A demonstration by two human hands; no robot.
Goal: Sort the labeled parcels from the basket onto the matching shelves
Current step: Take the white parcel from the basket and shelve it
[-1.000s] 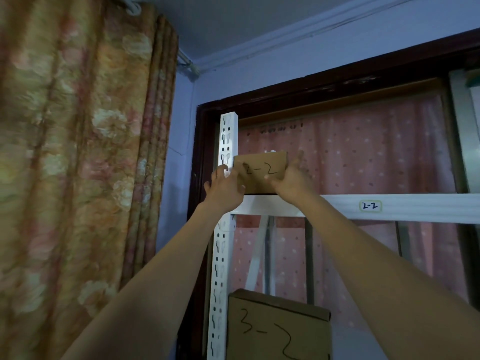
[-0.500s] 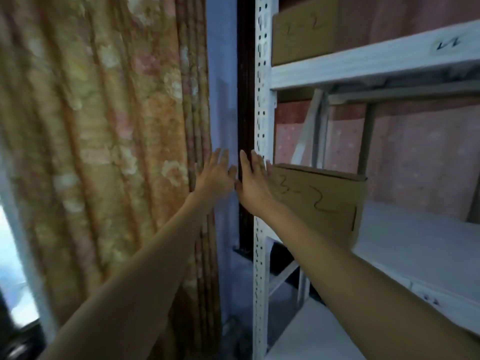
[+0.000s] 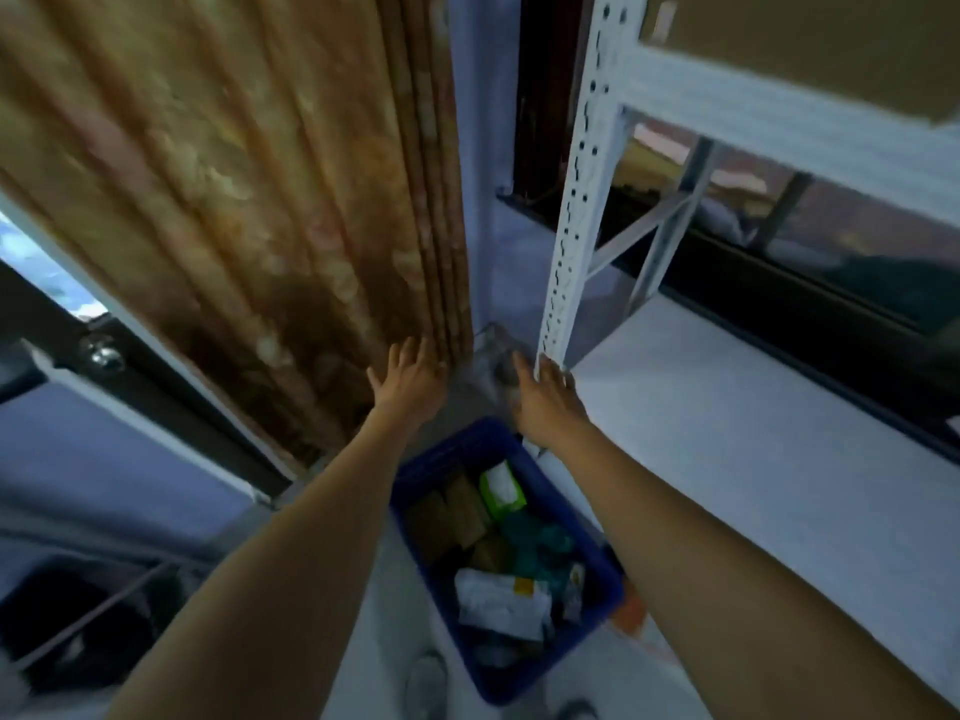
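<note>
A blue basket [image 3: 605,589] sits on the floor below my arms, holding several parcels: brown cardboard boxes [image 3: 452,517], a green and white packet [image 3: 500,490] and a white bag [image 3: 501,605]. My left hand [image 3: 410,379] hangs open above the basket's far end, fingers spread, in front of the curtain. My right hand [image 3: 545,400] is open too, beside the foot of the white shelf post [image 3: 579,200]. Neither hand holds anything. A brown box [image 3: 810,39] stands on the upper white shelf [image 3: 810,127] at the top right. The lower shelf board [image 3: 753,433] stretches out on the right.
A floral brown curtain [image 3: 249,200] hangs at left, close to my left hand. A dark window frame [image 3: 779,283] runs behind the shelves. A door with a metal knob [image 3: 106,356] is at far left. The picture is blurred by motion.
My view has swung down from the upper shelves to the floor. Both hands have let go of the box on the shelf and dropped, empty, toward the blue basket.
</note>
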